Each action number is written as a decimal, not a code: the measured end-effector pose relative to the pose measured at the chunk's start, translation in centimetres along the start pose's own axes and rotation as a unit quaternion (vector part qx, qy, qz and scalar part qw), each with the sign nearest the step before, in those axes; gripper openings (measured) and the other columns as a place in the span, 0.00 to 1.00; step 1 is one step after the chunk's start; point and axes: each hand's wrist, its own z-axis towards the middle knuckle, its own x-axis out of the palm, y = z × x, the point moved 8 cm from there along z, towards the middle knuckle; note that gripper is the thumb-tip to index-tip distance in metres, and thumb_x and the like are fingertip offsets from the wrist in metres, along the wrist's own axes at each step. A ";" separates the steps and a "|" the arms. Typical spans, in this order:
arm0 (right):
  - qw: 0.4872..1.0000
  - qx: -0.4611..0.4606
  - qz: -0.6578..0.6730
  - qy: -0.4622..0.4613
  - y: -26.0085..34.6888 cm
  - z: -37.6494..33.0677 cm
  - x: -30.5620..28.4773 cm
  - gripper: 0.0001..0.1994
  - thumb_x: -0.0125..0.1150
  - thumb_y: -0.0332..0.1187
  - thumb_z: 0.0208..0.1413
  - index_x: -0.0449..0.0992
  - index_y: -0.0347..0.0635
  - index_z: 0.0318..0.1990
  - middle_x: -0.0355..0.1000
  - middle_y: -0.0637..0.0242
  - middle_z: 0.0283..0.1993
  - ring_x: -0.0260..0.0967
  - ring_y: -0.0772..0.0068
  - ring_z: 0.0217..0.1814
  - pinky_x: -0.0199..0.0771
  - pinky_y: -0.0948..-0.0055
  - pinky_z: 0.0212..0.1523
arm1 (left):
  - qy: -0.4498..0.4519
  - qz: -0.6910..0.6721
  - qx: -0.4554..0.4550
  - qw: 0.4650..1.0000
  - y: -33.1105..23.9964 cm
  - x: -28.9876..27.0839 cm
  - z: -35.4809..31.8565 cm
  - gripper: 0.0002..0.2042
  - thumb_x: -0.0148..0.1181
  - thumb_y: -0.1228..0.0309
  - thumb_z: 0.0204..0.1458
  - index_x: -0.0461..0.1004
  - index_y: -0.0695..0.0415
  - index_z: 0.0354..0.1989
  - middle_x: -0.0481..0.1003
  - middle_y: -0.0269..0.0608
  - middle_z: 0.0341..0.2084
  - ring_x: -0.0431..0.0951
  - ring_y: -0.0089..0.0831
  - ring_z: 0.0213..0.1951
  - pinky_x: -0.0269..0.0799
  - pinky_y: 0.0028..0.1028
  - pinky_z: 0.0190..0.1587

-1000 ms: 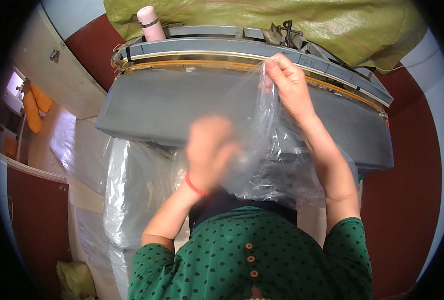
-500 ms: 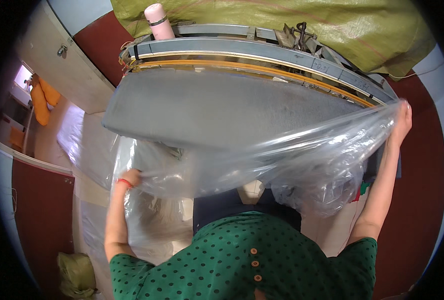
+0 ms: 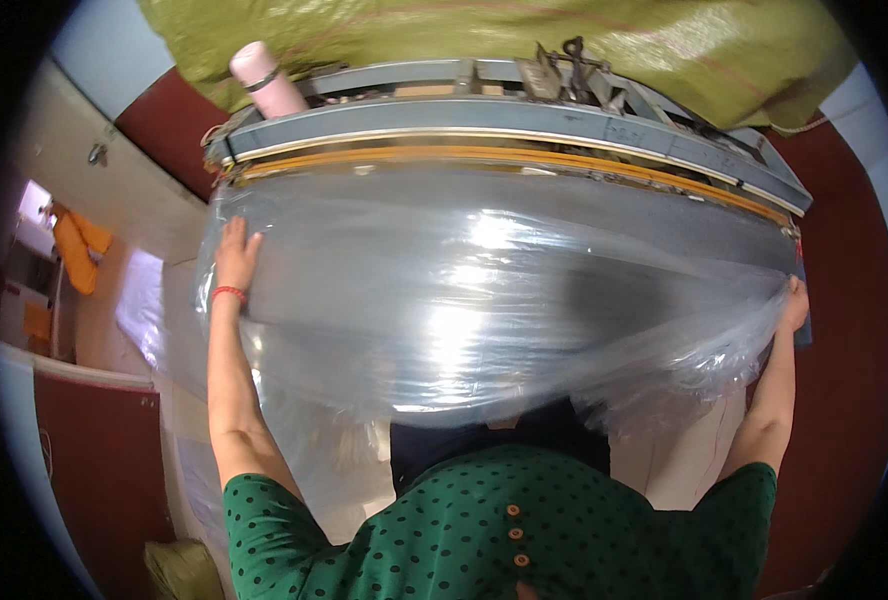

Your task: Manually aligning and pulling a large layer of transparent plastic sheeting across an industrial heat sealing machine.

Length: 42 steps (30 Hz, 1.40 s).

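A clear plastic sheet (image 3: 384,270) is spread over the grey padded top (image 3: 699,215) of a bench-like machine and hangs loosely over its near edge. My left hand (image 3: 236,258), a red band at its wrist, lies with fingers stretched out on the sheet at the bench's left end. Beyond the right end, my right hand (image 3: 794,303) is closed on the sheet's edge, with bunched folds running from it toward the middle.
Behind the padded top runs a metal frame (image 3: 524,115) with orange strips (image 3: 434,153). A pink bottle (image 3: 267,82) stands at its left, and a dark clamp (image 3: 574,62) at its right. A green woven sheet (image 3: 564,25) hangs behind. A door (image 3: 114,150) is at the left.
My left hand has moved far forward, carrying the plastic over the padded top, and its fingers are now spread. My right hand has come lower and nearer, still gripping the plastic.
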 end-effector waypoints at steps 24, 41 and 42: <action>0.996 0.008 -0.090 -0.019 -2.1 1.5 0.2 0.15 0.44 0.43 0.55 0.71 0.40 0.35 0.72 0.51 0.32 0.70 0.51 0.37 0.68 0.56 0.37 | 0.512 -0.533 0.271 0.617 -57.5 1.2 -25.7 0.21 0.54 0.71 0.48 0.62 0.63 0.52 0.68 0.45 0.47 0.67 0.35 0.50 0.61 0.28 0.52; 0.997 0.010 -0.069 -0.010 -2.8 1.7 0.2 0.14 0.45 0.43 0.54 0.72 0.44 0.37 0.72 0.53 0.33 0.70 0.53 0.38 0.68 0.57 0.38 | 0.478 -0.808 0.166 0.302 -54.8 -4.0 -22.2 0.14 0.52 0.73 0.49 0.63 0.56 0.45 0.69 0.40 0.32 0.71 0.33 0.34 0.68 0.31 0.38; 0.998 0.018 -0.067 -0.003 -3.3 1.8 0.0 0.15 0.44 0.44 0.54 0.71 0.44 0.37 0.72 0.53 0.33 0.70 0.53 0.39 0.68 0.57 0.38 | 0.386 -0.840 0.158 0.347 -51.7 -3.8 -19.8 0.15 0.53 0.75 0.47 0.63 0.57 0.45 0.68 0.37 0.31 0.69 0.30 0.32 0.68 0.30 0.37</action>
